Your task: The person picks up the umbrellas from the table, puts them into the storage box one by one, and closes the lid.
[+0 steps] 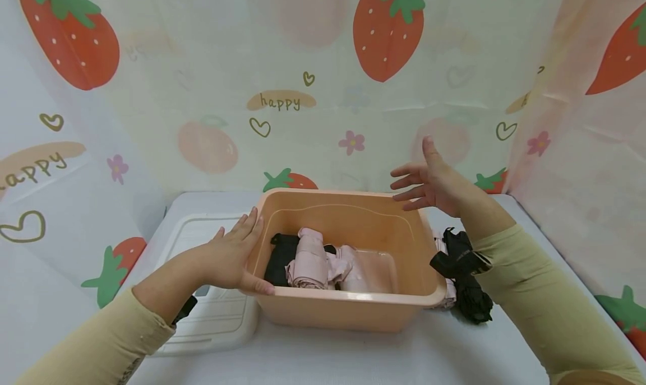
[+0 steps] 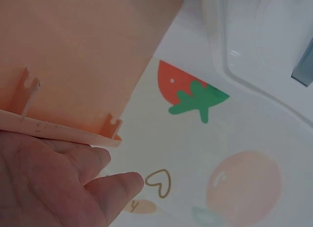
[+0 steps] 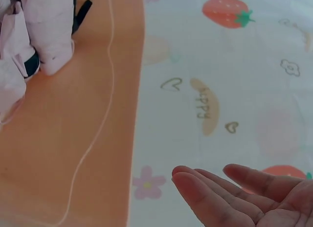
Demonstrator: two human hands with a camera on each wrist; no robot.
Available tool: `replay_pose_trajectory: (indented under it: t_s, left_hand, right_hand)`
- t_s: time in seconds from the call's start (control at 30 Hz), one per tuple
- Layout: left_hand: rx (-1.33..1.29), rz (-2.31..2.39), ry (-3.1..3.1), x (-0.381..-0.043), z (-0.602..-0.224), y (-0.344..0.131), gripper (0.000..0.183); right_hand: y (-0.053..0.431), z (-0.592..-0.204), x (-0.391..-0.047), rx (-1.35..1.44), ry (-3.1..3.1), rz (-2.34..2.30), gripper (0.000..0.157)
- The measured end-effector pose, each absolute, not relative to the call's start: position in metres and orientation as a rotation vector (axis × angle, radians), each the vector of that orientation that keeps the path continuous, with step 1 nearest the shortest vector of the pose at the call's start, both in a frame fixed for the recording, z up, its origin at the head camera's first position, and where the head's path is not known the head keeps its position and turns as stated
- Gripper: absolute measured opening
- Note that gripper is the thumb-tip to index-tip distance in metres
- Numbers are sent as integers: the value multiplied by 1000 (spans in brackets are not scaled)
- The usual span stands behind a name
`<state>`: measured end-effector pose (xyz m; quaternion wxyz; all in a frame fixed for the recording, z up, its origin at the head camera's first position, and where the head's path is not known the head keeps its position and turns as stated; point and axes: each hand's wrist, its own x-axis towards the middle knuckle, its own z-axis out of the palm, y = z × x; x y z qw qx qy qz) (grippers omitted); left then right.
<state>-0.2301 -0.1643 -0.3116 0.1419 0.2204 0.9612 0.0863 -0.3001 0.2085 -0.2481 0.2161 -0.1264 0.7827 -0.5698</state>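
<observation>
An orange plastic bin (image 1: 333,312) stands on the white table, holding pink rolled fabric bundles (image 1: 309,261) and black ones (image 1: 280,260) toward its left end. My left hand (image 1: 229,256) rests on the bin's left rim with straight fingers, the thumb over the front corner. From below, the left wrist view shows that palm (image 2: 49,183) against the rim. My right hand (image 1: 434,183) is raised over the back right corner, fingers spread and nothing in them. The right wrist view shows the same hand (image 3: 254,202) beside the bin wall.
A white lid (image 1: 217,318) lies on the table left of the bin, partly under my left arm. Black folded fabric (image 1: 471,298) and some pink fabric (image 1: 449,295) lie right of the bin, partly behind my right forearm. A strawberry-print curtain (image 1: 323,138) hangs around the table.
</observation>
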Motion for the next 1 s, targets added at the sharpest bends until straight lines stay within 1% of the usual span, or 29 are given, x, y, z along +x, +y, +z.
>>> replay_pose_trajectory:
  t_s: [0.3, 0.53, 0.73, 0.8, 0.97, 1.0]
  left_hand:
    - [626, 249, 2774, -230, -313, -164, 138]
    - [635, 248, 2774, -230, -313, -165, 137]
    - [635, 247, 2772, -230, -313, -165, 137]
    - [633, 247, 2770, -230, -313, -165, 137]
    - [630, 246, 2768, -230, -312, -165, 137]
    - [629, 246, 2767, -230, -312, -165, 137]
  right_hand:
    - [249, -249, -291, -379, 2208, -1595, 101]
    - [294, -262, -287, -344, 2202, -1681, 85]
    - [325, -283, -283, -221, 2268, -1608, 86]
    - [333, -293, -282, -189, 2273, -1600, 82]
    - [347, -313, -276, -115, 2264, -1616, 66]
    - [349, -316, -275, -104, 2263, -1614, 66]
